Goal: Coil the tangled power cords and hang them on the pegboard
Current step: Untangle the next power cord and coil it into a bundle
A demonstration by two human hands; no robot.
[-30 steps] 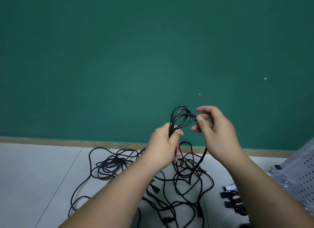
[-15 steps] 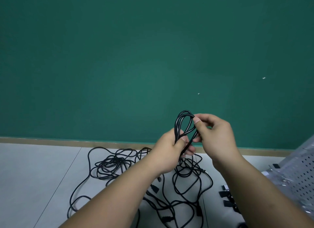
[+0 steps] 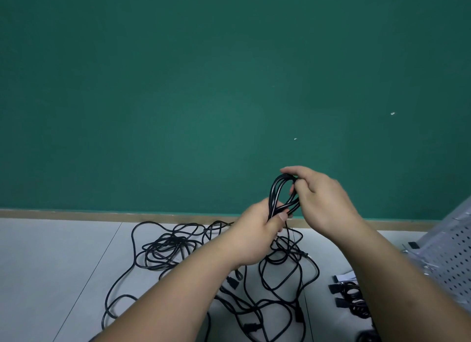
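Coil forming: loops drawn tighter than a second ago.
Left grip (image 3: pixel 257 236) clamps the coil (image 3: pixel 272 196) at its base; right grip (image 3: pixel 323 199) has shifted onto its top, apparently pinching strands — tangle (image 3: pixel 168 242) remains on the floor (image 3: pixel 51 265).

No legible text anywhere (labels included).

Green wall (image 3: pixel 178 86), tan baseboard (image 3: pixel 102 214), pale floor (image 3: pixel 51 270)

Ahead of me: dark green wall (image 3: pixel 178 86), fills most of the view. Two tiny white specks (image 3: pixel 392 113) on it, right of ctr. Tan baseboard strip (image 3: pixel 76 213) along wall btm. Below that, pale grey floor tiles (image 3: pixel 51 265) w/ a thin diagonal seam (image 3: pixel 97 265).
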